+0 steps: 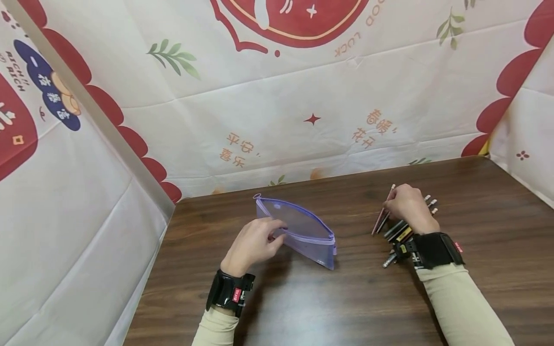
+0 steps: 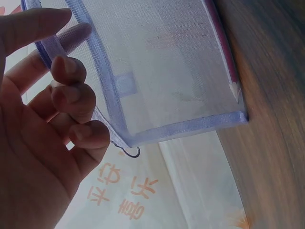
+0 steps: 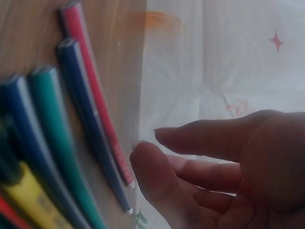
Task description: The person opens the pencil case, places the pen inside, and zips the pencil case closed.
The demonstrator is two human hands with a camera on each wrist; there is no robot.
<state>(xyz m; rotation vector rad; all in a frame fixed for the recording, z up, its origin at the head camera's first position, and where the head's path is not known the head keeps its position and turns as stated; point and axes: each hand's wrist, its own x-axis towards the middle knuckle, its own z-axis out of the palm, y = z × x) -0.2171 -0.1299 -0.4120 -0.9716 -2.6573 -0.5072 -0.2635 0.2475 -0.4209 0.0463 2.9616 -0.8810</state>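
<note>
A translucent purple mesh zip pouch [image 1: 312,251] stands gaping on the table, left of centre. My left hand [image 1: 253,242] grips its near rim, the fingers curled around the zipper edge, with one finger showing through the mesh in the left wrist view. Inside the pouch lies a dark red pencil [image 2: 221,40], sharpened tip at the bottom corner. To the right, my right hand [image 1: 409,204] hovers at a group of pencils, thumb and fingers apart with nothing between them. Closest to its fingertips are a pink-red pencil [image 3: 97,86] and a dark blue pencil [image 3: 86,105].
Beside those lie a green pencil [image 3: 57,109], another blue pencil [image 3: 33,124] and a yellow one [image 3: 40,198], partly under the right wrist. The brown wooden table [image 1: 346,298] ends at a printed white cloth [image 1: 281,110] behind and on both sides.
</note>
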